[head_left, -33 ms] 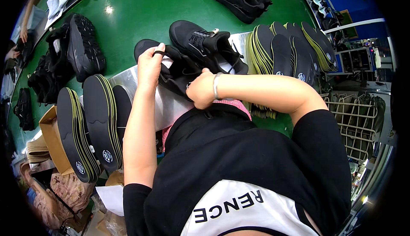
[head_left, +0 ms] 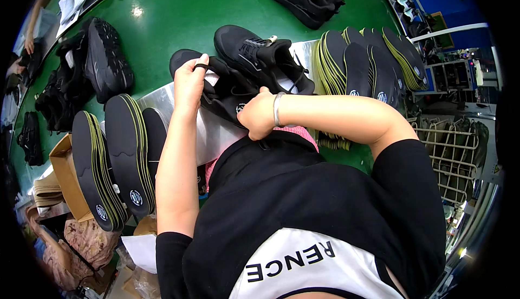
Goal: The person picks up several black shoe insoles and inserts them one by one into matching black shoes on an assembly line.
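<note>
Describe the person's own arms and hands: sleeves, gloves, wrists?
The left hand and right hand are ungloved, the forearms bare. A silver-coloured bangle circles the right wrist; the left shows none. Both short sleeves look plain black.

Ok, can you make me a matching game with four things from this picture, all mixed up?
Column one:
1. left hand
2. silver bracelet
3. cardboard box
4. tabletop

Column two:
A. shiny green
B. plain brown, beside the insoles
C. gripping a black loop
D. around the wrist of the right hand

Right pairs: 1-C, 2-D, 3-B, 4-A.
</note>
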Demonstrator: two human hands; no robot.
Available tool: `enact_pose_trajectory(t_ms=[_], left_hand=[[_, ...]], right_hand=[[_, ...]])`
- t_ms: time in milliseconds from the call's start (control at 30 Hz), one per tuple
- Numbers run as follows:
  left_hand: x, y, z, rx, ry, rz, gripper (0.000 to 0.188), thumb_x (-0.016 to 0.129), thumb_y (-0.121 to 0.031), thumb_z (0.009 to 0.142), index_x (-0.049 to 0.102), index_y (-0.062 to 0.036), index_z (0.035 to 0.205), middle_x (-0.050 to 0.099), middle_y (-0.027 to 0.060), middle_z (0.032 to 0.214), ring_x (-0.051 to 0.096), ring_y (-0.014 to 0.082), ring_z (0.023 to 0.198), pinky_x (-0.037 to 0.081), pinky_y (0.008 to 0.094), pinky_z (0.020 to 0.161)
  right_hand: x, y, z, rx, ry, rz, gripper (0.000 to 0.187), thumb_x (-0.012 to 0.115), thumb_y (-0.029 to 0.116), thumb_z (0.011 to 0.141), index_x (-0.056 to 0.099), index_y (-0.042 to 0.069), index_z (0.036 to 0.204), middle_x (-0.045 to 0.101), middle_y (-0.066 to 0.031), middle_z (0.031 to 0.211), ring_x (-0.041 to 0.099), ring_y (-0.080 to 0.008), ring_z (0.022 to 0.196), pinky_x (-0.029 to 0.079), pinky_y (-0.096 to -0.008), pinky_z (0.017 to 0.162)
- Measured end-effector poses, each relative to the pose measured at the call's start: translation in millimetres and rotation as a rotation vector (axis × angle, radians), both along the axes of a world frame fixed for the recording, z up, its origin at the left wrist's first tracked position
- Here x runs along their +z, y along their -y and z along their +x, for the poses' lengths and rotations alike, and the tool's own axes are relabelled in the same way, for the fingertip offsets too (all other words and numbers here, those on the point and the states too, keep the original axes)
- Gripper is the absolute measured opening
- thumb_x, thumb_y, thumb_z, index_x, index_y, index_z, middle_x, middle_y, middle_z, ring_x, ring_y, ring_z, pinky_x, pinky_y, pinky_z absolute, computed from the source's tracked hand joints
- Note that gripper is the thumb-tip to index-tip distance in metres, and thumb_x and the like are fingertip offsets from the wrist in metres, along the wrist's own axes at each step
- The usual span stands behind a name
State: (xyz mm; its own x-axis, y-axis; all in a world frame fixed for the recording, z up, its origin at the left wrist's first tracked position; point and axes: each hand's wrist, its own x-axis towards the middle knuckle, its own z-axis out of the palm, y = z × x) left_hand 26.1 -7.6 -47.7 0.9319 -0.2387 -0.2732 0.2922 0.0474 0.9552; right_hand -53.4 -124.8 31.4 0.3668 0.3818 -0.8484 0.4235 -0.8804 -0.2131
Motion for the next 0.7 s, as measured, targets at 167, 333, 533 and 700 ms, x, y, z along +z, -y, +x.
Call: enact_pose_trajectory(t_ms=[167, 333, 533, 700], left_hand=[[1.1, -1.5, 2.7, -0.016, 0.018, -0.026, 0.023, 0.055, -0.023, 0.080, 0.060, -0.0012, 0.072, 0.052, -0.0022, 0.060, 0.042, 0.0046, 0.053, 0.035, 0.0196, 0.049], [10.5, -4.5, -2.8, -0.014, 0.080, 0.059, 0.025, 0.056, -0.024, 0.079, 0.060, 0.0008, 0.074, 0.056, 0.0008, 0.061, 0.049, 0.0076, 0.056, 0.040, 0.0230, 0.052], [45.5, -21.7, 1.3, 0.071, 0.423, 0.513, 0.027, 0.056, -0.028, 0.076, 0.061, -0.0022, 0.081, 0.059, 0.0129, 0.067, 0.057, 0.0209, 0.063, 0.043, 0.0290, 0.061], [92.2, -13.6, -8.2, -0.029, 0.703, 0.806, 0.027, 0.045, -0.007, 0.069, 0.057, -0.0066, 0.094, 0.057, 0.0141, 0.091, 0.055, 0.0290, 0.085, 0.044, 0.0366, 0.074]], right_hand=[[-23.8, 2.2, 0.5, -0.007, -0.050, -0.058, 0.033, 0.050, 0.018, 0.069, 0.056, 0.000, 0.095, 0.060, -0.0139, 0.091, 0.057, -0.0287, 0.087, 0.036, -0.0466, 0.075], [-17.7, 28.7, -6.5, -0.257, 0.085, 0.334, 0.040, 0.049, 0.029, 0.075, 0.049, 0.003, 0.105, 0.059, -0.0144, 0.086, 0.055, -0.0302, 0.086, 0.033, -0.0439, 0.083], [15.9, 93.1, -7.9, -1.002, 0.974, 0.663, 0.025, 0.059, 0.013, 0.070, 0.051, 0.000, 0.090, 0.054, -0.0117, 0.084, 0.052, -0.0248, 0.080, 0.042, -0.0345, 0.072], [-52.5, 148.4, -28.7, -0.938, 0.664, 0.462, 0.045, 0.061, 0.023, 0.069, 0.047, -0.001, 0.104, 0.054, -0.0227, 0.094, 0.053, -0.0338, 0.089, 0.042, -0.0385, 0.075]])
